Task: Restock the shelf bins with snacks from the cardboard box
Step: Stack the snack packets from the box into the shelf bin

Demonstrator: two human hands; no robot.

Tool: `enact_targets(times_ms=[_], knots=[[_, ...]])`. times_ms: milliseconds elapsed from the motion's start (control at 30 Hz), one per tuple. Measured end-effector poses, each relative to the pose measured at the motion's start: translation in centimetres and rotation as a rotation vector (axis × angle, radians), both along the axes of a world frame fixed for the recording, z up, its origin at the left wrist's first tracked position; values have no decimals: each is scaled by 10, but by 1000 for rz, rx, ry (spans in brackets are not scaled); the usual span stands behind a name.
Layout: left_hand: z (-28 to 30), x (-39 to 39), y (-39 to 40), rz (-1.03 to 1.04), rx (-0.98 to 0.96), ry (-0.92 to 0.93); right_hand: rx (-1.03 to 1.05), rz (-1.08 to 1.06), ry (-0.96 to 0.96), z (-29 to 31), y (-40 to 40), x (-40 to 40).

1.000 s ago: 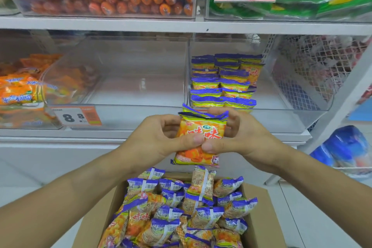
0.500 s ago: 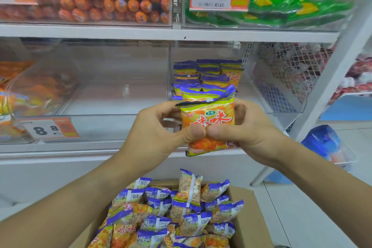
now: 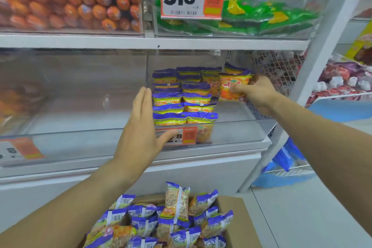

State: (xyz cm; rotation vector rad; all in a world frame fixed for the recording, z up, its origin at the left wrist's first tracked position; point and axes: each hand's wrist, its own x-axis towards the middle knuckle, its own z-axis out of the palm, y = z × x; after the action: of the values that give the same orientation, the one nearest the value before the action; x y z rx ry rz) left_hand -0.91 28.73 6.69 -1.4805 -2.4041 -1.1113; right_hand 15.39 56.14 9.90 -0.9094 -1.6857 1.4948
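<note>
My left hand (image 3: pixel 141 127) and my right hand (image 3: pixel 255 92) are both bare. I wear no glove on either of them. I see no ring on the fingers that show, and no watch or band on either wrist. My two forearms are bare as well, for the whole length that is visible, down to the bottom and the right edge of the view. No sleeve or cuff shows anywhere on them. My nails are too small and too blurred here to say anything about them.
</note>
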Motion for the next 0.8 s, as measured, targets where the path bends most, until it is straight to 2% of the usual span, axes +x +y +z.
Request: enact_targets(times_ms=[233, 400, 633, 800], knots=[[-1, -5, 1, 16, 8, 59, -223, 283, -374, -20, 38, -32], [-6, -8, 5, 27, -14, 99, -187, 245, -493, -21, 52, -29], [-13, -12, 7, 40, -19, 155, -104, 161, -360, -33, 47, -32], [-12, -10, 7, 26, -7, 141, -118, 82, -262, -32, 42, -30]])
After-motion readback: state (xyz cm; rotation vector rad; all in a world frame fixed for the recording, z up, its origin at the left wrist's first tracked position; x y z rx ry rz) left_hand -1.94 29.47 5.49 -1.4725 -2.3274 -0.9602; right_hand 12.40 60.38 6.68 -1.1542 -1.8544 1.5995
